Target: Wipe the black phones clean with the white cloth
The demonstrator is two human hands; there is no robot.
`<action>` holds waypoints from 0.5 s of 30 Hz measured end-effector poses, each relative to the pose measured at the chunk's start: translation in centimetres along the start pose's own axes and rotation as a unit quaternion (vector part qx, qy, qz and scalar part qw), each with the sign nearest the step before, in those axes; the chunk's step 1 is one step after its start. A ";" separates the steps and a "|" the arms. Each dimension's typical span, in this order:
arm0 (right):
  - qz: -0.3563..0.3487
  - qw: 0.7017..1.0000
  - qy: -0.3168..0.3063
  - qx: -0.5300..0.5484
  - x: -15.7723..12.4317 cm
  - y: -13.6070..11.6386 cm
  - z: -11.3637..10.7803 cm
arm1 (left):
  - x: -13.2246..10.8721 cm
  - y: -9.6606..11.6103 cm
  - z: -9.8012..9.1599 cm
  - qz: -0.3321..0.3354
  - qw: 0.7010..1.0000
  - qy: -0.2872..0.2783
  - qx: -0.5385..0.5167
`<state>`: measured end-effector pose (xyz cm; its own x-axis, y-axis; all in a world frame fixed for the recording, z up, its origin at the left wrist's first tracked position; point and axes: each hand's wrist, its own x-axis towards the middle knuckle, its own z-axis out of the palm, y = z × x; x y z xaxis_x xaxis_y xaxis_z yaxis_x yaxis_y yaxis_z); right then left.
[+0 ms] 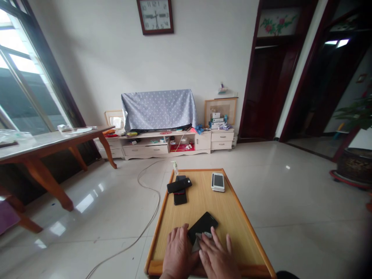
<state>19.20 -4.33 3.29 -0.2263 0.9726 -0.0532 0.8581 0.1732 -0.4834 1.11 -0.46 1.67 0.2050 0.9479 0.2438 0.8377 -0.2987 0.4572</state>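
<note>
Head view: at 6 o'clock on the worktop [232, 217], left hand [178, 252] lies flat, grip spread, steadying a black phone [202, 226]; right hand [216, 255] presses a grey cloth [200, 238] onto it. Stacked dark phones [179, 188] at 11 o'clock.

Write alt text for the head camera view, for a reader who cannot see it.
Two bare hands, the left hand and right hand, press a small grey cloth against a black phone lying on a low wooden table. Farther along the table lie stacked dark phones, a white phone and a small pump bottle.
</note>
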 end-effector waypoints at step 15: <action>-0.001 0.996 0.083 -0.031 5.0 -0.9 -0.6 | 0.3 0.4 -0.5 -0.009 1.000 -0.012 0.002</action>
<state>17.56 0.47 3.97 -0.1537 0.9834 0.0963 0.8852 0.1803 -0.4289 1.26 -0.41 2.36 0.2020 0.9557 0.2143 0.8436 -0.2809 0.4576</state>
